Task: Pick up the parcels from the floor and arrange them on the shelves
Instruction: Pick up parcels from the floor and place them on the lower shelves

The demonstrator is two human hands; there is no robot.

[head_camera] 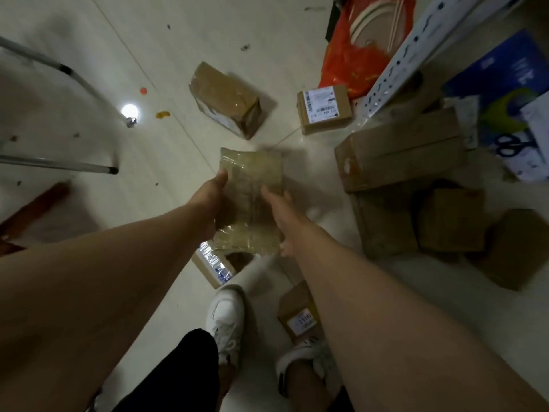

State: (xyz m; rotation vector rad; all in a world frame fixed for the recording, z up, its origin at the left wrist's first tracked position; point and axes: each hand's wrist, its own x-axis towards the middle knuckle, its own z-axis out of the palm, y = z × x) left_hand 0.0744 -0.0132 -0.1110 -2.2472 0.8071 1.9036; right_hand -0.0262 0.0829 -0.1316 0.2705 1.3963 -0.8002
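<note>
Tiles of a pale, glossy floor (166,55) fill the view, crossed by thin grout lines and marked with dark specks and a few orange scraps. A round glare of light (129,110) sits on the tiles beside the foot of a thin metal leg (74,75); a second metal leg (59,166) lies lower on the left.

Above the floor, roughly mid-view, the person holds a flat parcel (251,197) wrapped in shiny clear tape. The left hand (212,197) clamps its left edge with the thumb on top, and the right hand (280,212) grips its right edge, the fingers underneath hidden.

On the floor beyond the held parcel lie a brown box (225,99), tilted on one edge, and a small labelled box (325,110), which rests just beside the foot of a white perforated shelf post (398,60). An orange bag (350,60) leans behind that post. To the right of the post, a stack of cardboard boxes (401,156) sits on the floor, with a blue carton (499,72) and scissors (509,144) further right.

Below the hands, a box with a glossy label (212,264) lies next to a white shoe (227,319), and another labelled box (298,318) lies between the two shoes.
</note>
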